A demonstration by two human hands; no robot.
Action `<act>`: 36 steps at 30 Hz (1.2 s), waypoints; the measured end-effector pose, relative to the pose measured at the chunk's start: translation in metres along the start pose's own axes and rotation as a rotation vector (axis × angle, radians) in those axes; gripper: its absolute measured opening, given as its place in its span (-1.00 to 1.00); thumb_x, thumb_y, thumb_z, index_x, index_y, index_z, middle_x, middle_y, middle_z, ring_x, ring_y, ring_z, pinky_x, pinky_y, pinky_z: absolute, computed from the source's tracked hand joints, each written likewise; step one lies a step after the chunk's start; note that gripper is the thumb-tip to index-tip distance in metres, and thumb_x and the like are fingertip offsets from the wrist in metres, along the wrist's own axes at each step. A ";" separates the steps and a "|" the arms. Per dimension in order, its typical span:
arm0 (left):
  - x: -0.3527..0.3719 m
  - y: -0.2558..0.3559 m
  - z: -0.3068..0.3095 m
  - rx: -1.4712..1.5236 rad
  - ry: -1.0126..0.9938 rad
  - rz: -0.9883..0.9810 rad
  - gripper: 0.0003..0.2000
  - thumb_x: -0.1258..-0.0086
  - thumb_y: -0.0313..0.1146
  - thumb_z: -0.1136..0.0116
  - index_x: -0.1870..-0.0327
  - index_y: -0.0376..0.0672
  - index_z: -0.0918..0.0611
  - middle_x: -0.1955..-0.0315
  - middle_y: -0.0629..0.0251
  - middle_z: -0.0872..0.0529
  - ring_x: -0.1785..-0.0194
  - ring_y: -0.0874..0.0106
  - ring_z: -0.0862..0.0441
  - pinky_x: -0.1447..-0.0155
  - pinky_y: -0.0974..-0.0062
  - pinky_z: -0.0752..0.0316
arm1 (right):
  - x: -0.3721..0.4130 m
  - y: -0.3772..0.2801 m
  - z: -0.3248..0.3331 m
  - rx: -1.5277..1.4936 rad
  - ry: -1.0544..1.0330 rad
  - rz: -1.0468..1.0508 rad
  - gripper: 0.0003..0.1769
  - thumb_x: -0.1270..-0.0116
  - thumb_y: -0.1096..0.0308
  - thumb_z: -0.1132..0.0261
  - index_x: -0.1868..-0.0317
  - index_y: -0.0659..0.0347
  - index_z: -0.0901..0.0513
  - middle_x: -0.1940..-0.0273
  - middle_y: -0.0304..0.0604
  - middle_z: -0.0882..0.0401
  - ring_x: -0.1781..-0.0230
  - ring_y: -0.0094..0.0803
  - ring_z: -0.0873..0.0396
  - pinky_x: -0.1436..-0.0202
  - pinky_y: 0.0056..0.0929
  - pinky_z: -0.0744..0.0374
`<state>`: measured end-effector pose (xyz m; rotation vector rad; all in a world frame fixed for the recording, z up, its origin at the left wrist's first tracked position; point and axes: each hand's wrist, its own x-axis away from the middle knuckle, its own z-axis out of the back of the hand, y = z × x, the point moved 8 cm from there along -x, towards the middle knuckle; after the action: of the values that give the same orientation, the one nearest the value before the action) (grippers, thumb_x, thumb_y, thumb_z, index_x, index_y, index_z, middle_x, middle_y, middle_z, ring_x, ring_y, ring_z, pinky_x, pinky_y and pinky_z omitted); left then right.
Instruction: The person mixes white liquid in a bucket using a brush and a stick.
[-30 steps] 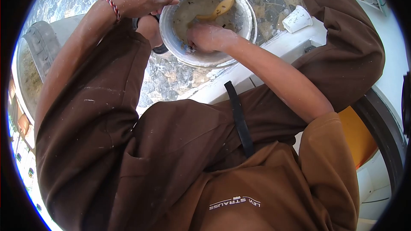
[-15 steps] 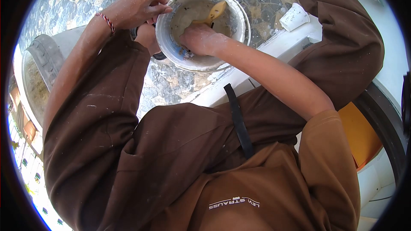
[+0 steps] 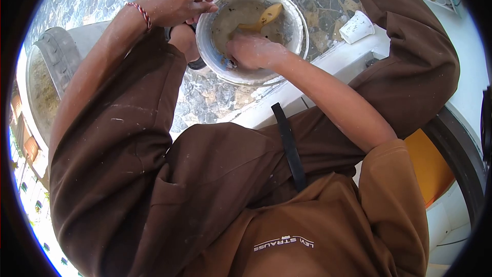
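A white bucket (image 3: 300, 31) with greyish, wet-looking contents stands on the patterned floor. My right hand (image 3: 253, 50) reaches down inside it, its fingers wrapped round a paintbrush with a yellow handle (image 3: 271, 13). The handle end points up and to the right; the bristles are hidden below the hand. At the bucket's left rim is my left hand (image 3: 187, 2), fingers curled with thumb and fingertips pinched together at the rim. A red and white braided bracelet circles the left wrist.
A white cup (image 3: 356, 27) lies at the right on a white ledge (image 3: 328, 59). A large grey container (image 3: 77, 51) lies tipped at the left, with sandy material inside. My feet and knees are close round the bucket. White metalwork shows at the upper right.
The bucket and both hands appear slightly further right in the view, along with the floor and cup. My right hand has shifted a little within the bucket, still with the brush.
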<state>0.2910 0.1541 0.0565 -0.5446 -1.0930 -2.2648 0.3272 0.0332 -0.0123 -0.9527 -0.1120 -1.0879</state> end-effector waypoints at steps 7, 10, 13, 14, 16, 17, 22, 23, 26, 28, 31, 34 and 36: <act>0.003 0.003 0.000 0.044 0.030 -0.036 -0.67 -0.43 -0.22 -0.08 0.33 -0.39 -0.59 0.55 0.19 -0.63 0.42 0.44 -0.64 0.25 0.49 -0.56 | -0.011 0.003 -0.010 0.055 -0.020 -0.027 -0.78 -0.15 0.43 -0.20 0.18 0.18 -0.67 0.17 0.08 -0.60 0.11 -0.05 -0.60 0.00 -0.15 -0.53; 0.003 0.002 0.001 0.006 0.047 -0.003 -0.68 -0.43 -0.21 -0.08 0.32 -0.39 -0.59 0.54 0.18 -0.64 0.41 0.44 -0.65 0.25 0.48 -0.55 | -0.011 0.003 -0.008 0.068 0.014 0.010 -0.81 -0.16 0.43 -0.19 0.23 0.18 -0.67 0.22 0.04 -0.63 0.10 -0.09 -0.61 0.01 -0.16 -0.54; 0.003 0.001 0.002 0.001 0.042 0.002 -0.68 -0.43 -0.21 -0.09 0.30 -0.38 -0.60 0.54 0.17 -0.64 0.41 0.43 -0.65 0.25 0.47 -0.55 | -0.009 0.006 0.005 0.072 0.047 -0.023 -0.83 -0.14 0.44 -0.19 0.27 0.17 -0.68 0.25 0.00 -0.65 0.12 -0.12 -0.62 0.02 -0.19 -0.55; 0.003 0.000 0.001 0.014 0.041 0.001 -0.68 -0.42 -0.21 -0.09 0.30 -0.38 -0.60 0.53 0.16 -0.64 0.41 0.42 -0.65 0.26 0.48 -0.55 | -0.007 0.009 0.008 0.095 -0.015 -0.063 -0.83 -0.13 0.45 -0.20 0.28 0.16 -0.69 0.24 -0.02 -0.66 0.14 -0.12 -0.62 0.02 -0.21 -0.55; 0.002 0.000 0.000 0.013 0.048 -0.008 -0.68 -0.42 -0.21 -0.09 0.29 -0.39 -0.60 0.53 0.15 -0.64 0.41 0.41 -0.65 0.25 0.48 -0.55 | -0.005 0.015 0.009 0.122 -0.081 -0.106 -0.82 -0.11 0.47 -0.20 0.29 0.14 -0.70 0.23 -0.03 -0.67 0.15 -0.12 -0.63 0.02 -0.23 -0.56; 0.002 0.000 0.001 0.009 0.056 -0.013 -0.68 -0.42 -0.21 -0.09 0.29 -0.39 -0.60 0.52 0.14 -0.64 0.41 0.41 -0.65 0.25 0.48 -0.56 | -0.005 0.016 0.008 0.112 -0.101 -0.090 -0.82 -0.10 0.47 -0.21 0.29 0.13 -0.70 0.23 -0.05 -0.67 0.16 -0.13 -0.63 0.03 -0.24 -0.56; 0.004 0.006 0.003 0.022 0.059 -0.085 -0.69 -0.42 -0.23 -0.09 0.25 -0.41 -0.59 0.49 0.13 -0.64 0.41 0.41 -0.65 0.25 0.48 -0.56 | -0.009 0.011 -0.005 0.081 -0.086 -0.058 -0.84 -0.08 0.49 -0.22 0.32 0.13 -0.70 0.25 -0.07 -0.67 0.15 -0.13 -0.62 0.04 -0.25 -0.56; 0.005 0.005 0.003 0.030 0.082 -0.088 -0.69 -0.43 -0.24 -0.08 0.24 -0.41 -0.59 0.48 0.13 -0.64 0.41 0.41 -0.65 0.25 0.48 -0.57 | -0.009 0.011 -0.007 0.055 -0.052 -0.047 -0.85 -0.09 0.48 -0.22 0.34 0.12 -0.70 0.26 -0.06 -0.66 0.15 -0.13 -0.62 0.04 -0.25 -0.56; 0.004 0.003 0.002 0.043 0.075 -0.099 -0.69 -0.42 -0.24 -0.09 0.20 -0.41 -0.59 0.45 0.13 -0.65 0.40 0.41 -0.65 0.25 0.48 -0.57 | -0.010 0.008 -0.008 0.067 -0.003 -0.011 -0.86 -0.09 0.47 -0.22 0.35 0.12 -0.70 0.26 -0.04 -0.66 0.15 -0.13 -0.62 0.04 -0.25 -0.55; 0.006 0.004 0.003 0.044 0.099 -0.105 -0.70 -0.42 -0.25 -0.09 0.20 -0.41 -0.59 0.45 0.13 -0.65 0.40 0.41 -0.65 0.25 0.48 -0.58 | -0.012 0.006 -0.006 0.104 0.018 0.018 -0.85 -0.10 0.47 -0.22 0.34 0.12 -0.70 0.25 -0.03 -0.65 0.15 -0.12 -0.62 0.04 -0.25 -0.55; 0.005 0.003 0.003 0.040 0.107 -0.109 -0.70 -0.42 -0.26 -0.09 0.20 -0.41 -0.59 0.45 0.13 -0.65 0.40 0.41 -0.65 0.25 0.49 -0.58 | -0.014 0.006 -0.001 0.071 0.049 0.023 -0.85 -0.11 0.46 -0.21 0.33 0.13 -0.70 0.23 -0.02 -0.65 0.14 -0.11 -0.62 0.03 -0.24 -0.55; 0.004 0.004 0.002 0.048 0.071 -0.091 -0.70 -0.42 -0.25 -0.09 0.21 -0.40 -0.59 0.47 0.14 -0.65 0.40 0.42 -0.65 0.25 0.49 -0.58 | -0.015 0.003 -0.003 0.110 0.023 0.035 -0.85 -0.11 0.46 -0.21 0.31 0.14 -0.69 0.21 -0.01 -0.65 0.13 -0.10 -0.62 0.03 -0.23 -0.55; 0.004 0.006 0.002 0.056 0.050 -0.079 -0.70 -0.42 -0.24 -0.09 0.22 -0.40 -0.59 0.48 0.15 -0.65 0.40 0.42 -0.65 0.25 0.49 -0.58 | -0.013 0.002 -0.001 0.102 0.041 0.043 -0.84 -0.12 0.45 -0.21 0.29 0.16 -0.68 0.21 0.00 -0.65 0.13 -0.10 -0.62 0.02 -0.22 -0.55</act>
<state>0.2925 0.1510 0.0632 -0.4266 -1.1677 -2.2955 0.3217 0.0420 -0.0211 -0.8376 -0.1117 -1.0516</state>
